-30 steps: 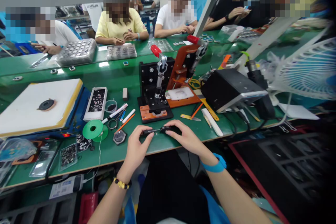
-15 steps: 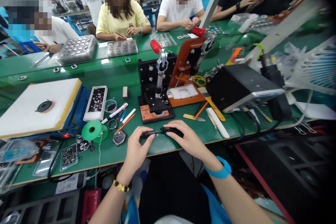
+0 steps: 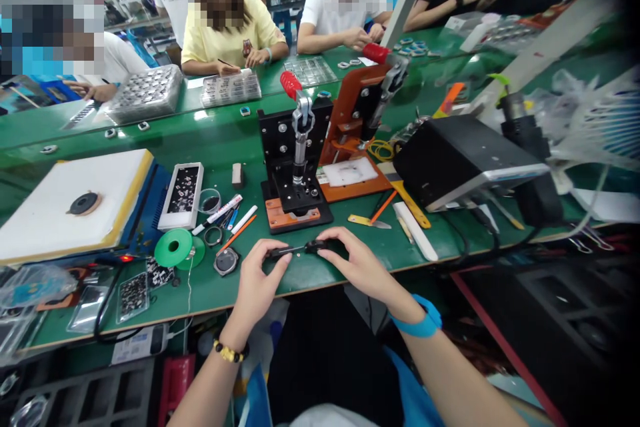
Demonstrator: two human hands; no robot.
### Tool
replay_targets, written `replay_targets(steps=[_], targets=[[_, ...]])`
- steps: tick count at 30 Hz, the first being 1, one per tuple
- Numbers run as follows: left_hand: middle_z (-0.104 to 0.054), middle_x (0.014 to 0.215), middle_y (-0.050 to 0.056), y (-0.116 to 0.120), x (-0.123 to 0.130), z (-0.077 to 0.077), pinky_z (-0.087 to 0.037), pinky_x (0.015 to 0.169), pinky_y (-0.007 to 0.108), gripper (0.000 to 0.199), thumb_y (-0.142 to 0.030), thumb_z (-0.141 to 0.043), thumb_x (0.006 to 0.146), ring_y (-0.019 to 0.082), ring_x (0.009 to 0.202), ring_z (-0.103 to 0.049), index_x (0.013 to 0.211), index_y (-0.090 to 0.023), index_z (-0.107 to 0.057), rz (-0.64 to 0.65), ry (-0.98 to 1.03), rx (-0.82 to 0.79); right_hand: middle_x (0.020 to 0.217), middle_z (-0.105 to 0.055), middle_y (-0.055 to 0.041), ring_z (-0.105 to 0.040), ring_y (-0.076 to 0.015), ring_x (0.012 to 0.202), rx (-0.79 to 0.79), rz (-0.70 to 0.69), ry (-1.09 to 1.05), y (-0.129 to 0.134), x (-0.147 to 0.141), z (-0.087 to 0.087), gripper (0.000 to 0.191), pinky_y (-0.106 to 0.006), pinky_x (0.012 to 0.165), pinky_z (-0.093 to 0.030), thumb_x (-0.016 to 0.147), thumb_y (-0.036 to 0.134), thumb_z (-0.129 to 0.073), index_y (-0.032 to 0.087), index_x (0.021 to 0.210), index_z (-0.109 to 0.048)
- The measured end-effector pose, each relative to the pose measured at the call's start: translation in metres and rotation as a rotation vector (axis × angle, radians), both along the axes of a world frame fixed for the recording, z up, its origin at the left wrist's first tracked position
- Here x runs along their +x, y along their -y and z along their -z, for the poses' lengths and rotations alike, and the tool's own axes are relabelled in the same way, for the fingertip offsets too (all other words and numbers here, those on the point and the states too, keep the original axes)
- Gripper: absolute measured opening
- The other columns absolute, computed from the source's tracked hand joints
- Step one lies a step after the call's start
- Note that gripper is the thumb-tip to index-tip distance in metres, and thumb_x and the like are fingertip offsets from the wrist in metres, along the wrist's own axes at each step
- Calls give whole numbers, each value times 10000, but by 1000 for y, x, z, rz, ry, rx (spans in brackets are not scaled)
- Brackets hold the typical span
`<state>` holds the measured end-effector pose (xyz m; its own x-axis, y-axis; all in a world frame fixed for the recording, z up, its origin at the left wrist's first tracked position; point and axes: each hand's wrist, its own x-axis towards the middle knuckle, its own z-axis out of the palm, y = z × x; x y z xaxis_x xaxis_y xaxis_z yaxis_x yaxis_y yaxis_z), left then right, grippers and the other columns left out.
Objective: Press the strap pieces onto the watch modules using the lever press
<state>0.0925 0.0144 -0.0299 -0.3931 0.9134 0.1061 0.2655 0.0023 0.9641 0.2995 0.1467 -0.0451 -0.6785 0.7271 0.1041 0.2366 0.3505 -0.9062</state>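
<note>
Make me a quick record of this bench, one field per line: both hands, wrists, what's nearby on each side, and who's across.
Left hand: gripping a slim dark piece
Right hand: gripping a small dark piece; contact between the pieces unclear
Left wrist: beaded bracelet
Right wrist: blue band
Beyond hands: black press, red handle
Left side: green spool, white tray of small parts
Right side: white bar, black box
Across: workers in yellow shirt and white shirt
</note>
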Motion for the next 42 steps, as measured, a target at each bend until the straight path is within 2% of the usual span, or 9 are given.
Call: replay_targets(steps=[15,17,22,26,29,32,34,39,42], targets=[[-731,1103,5,-1,5,-6,-514,943,300,92,-237,-683,1011,192,1043,-680,1087,-269,-724,85,-168,-24,1192,-678,-1,-639,-217,1137,-29,-11,-22,2,-3,-2,171,-373,1025,-501,1045,331,-649,302,1213,-651],[-737,1110,5,-1,5,-6,-520,943,308,98,-235,-686,1010,196,1046,-685,1094,-269,-724,69,-181,-35,1211,-672,-18,-632,-230,1154,26,-7,-19,2,-3,-2,174,-391,1034,-500,1053,317,-640,291,1226,-640],[-739,1099,24,-2,6,-6,-532,968,357,126,-184,-709,991,222,1067,-673,1090,-258,-729,79,-274,14,1179,-622,-82,-581,-281,1157,359,-20,45,-2,2,-4,124,-450,1014,-491,1073,310,-621,249,1166,-676],[-747,1116,23,-2,8,-3,-549,994,386,184,-100,-708,972,219,1097,-662,1082,-247,-722,124,-347,108,1128,-619,-65,-599,-243,1079,479,-53,70,0,11,-3,129,-413,932,-520,1087,210,-566,237,1169,-663],[-753,1164,30,0,10,1,-563,994,412,197,-90,-677,989,224,1103,-663,1107,-242,-719,157,-456,155,1244,-614,-57,-586,-244,1154,528,-100,129,7,20,-3,201,-430,987,-523,1089,268,-591,269,1286,-630],[-733,1260,33,4,11,3,-561,1017,440,195,-145,-677,1006,241,1148,-641,1164,-252,-721,209,-591,172,1422,-562,-72,-522,-294,1306,531,-141,203,12,33,-4,490,-525,1108,-473,1053,498,-637,300,1482,-508],[-701,1335,28,6,11,2,-547,1052,445,239,-173,-684,1009,244,1191,-620,1228,-266,-704,247,-640,160,1467,-541,-77,-490,-297,1360,503,-112,219,12,43,-4,561,-548,1150,-446,1062,538,-606,298,1540,-439],[-644,1319,96,13,5,-2,-532,1048,476,518,-234,-767,963,288,1208,-580,1440,-227,-566,196,-703,18,1375,-578,-76,-526,-281,1302,486,3,221,6,62,0,456,-513,1118,-475,1071,496,-620,282,1462,-524],[-645,1190,87,13,2,-3,-540,961,456,440,-249,-765,963,282,1098,-590,1376,-218,-616,164,-722,-13,1305,-597,-72,-541,-280,1245,535,2,224,2,63,2,346,-501,1080,-482,1071,455,-631,274,1364,-604]])
